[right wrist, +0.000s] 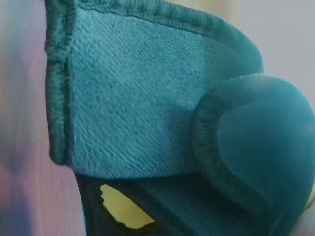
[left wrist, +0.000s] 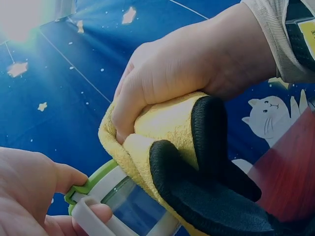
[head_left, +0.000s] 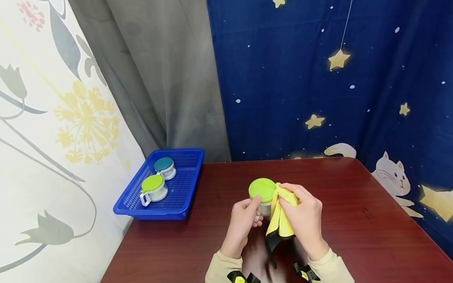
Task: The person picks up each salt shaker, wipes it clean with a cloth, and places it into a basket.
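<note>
In the head view, my left hand (head_left: 244,221) grips the white handle of a clear seasoning jar with a green lid (head_left: 262,189), thumb against the lid. The left wrist view shows that white handle (left wrist: 91,216) between the fingers. My right hand (head_left: 302,208) pinches a yellow cloth (head_left: 283,220) with a black edge and presses it to the jar's right side. The cloth hangs down in folds and hides part of the jar. In the right wrist view, cloth folds (right wrist: 133,98) look teal and cover most of the frame; neither hand's grip shows there.
At the left of the dark red table (head_left: 354,239) stands a blue basket (head_left: 189,188). Inside it are a green-lidded jar (head_left: 153,188) and a teal-lidded jar (head_left: 165,169). Curtains (head_left: 283,98) hang behind the table; a patterned white wall (head_left: 42,157) is at left.
</note>
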The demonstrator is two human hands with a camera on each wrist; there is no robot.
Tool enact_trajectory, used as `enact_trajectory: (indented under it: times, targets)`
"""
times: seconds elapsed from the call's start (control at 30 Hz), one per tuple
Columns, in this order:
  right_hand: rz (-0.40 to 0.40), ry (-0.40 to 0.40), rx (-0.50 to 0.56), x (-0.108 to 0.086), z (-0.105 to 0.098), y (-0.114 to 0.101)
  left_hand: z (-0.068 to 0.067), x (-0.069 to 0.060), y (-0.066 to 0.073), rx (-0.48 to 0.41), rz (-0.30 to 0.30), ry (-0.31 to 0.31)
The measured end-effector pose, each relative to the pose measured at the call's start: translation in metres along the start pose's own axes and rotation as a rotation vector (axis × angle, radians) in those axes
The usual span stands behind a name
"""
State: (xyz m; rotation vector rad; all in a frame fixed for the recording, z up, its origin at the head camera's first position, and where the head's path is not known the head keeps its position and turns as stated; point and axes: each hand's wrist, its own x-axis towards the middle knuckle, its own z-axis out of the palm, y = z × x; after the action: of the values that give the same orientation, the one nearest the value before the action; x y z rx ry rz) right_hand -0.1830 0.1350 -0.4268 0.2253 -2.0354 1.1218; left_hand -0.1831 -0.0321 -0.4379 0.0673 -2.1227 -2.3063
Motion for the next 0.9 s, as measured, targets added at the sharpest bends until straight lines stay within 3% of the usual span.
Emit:
enact_trajectory:
  times: [0.27, 0.6, 0.9]
  targets:
    - [0.004, -0.035, -0.046, -0.001, 0.000, 0.001, 0.000, -0.002, 0.000, 0.054, 0.009, 0.036]
    - [0.084, -0.090, -0.116, -0.016, 0.012, 0.023, -0.007, -0.001, 0.005, 0.050, 0.023, 0.054]
    - [0.078, -0.100, -0.123, -0.022, 0.016, 0.031, -0.010, -0.001, 0.006, 0.051, 0.012, 0.047]
